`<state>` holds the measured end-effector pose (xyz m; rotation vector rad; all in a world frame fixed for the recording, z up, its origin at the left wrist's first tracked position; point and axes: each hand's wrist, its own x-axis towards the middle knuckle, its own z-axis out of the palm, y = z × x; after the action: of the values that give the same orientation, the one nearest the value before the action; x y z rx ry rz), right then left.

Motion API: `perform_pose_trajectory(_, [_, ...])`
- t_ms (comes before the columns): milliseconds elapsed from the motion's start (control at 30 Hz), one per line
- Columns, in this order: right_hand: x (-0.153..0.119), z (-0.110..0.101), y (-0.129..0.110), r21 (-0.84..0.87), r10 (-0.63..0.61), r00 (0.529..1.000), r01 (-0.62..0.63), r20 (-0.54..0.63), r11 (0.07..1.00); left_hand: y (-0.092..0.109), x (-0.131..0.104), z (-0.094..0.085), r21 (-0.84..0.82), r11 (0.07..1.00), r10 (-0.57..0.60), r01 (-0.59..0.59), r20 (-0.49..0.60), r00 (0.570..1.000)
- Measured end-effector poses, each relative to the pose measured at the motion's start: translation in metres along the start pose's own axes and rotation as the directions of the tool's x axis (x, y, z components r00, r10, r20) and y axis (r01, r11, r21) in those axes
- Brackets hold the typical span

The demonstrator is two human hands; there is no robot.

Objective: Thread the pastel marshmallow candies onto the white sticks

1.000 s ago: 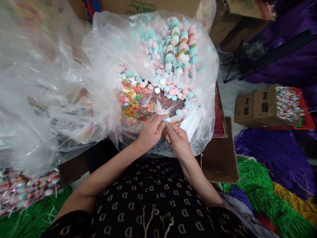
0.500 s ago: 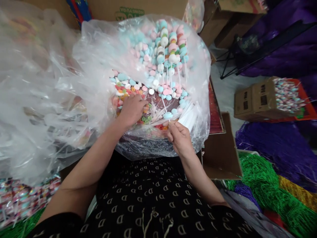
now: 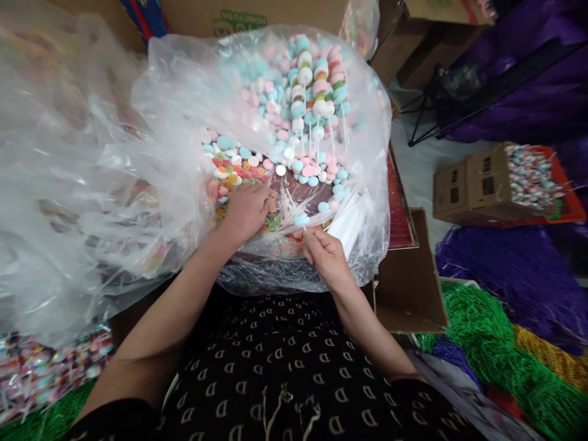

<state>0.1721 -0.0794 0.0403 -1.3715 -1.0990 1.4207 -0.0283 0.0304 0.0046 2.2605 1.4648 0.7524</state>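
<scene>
your right hand (image 3: pixel 326 256): fingers pinch stick (image 3: pixel 304 228), brace it | left hand (image 3: pixel 245 211): at gummy rings (image 3: pixel 273 222), grip hidden; pick singly

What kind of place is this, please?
Probably a small workshop or packing room for sweets: loose pastel candies lie in a big plastic bag, finished-looking candy skewers sit among them, and a cardboard box stands nearby.
</scene>
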Motion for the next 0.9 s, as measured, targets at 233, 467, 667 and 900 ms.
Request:
perform_pose_trajectory(233, [-0.002,-0.002,0.001,0.011,-0.004,1.000,0.004,-0.022,1.000,0.002,0.006,-0.007,0.072,0.997,0.019,-0.030,0.148,0.989])
perform_pose_trajectory(467, [-0.004,-0.002,0.000,0.005,-0.017,0.999,0.017,-0.028,1.000,-0.001,0.027,-0.011,0.080,0.997,0.005,-0.022,0.208,0.978])
perform_pose_trajectory(667, [-0.004,-0.003,0.000,0.024,-0.019,1.000,0.020,-0.015,1.000,0.020,0.017,-0.023,0.206,0.977,-0.007,-0.055,0.289,0.957])
perform_pose_trajectory(900, [-0.002,-0.002,0.001,0.026,-0.016,1.000,0.016,0.011,1.000,0.027,0.008,-0.033,0.334,0.924,0.054,-0.186,0.367,0.929])
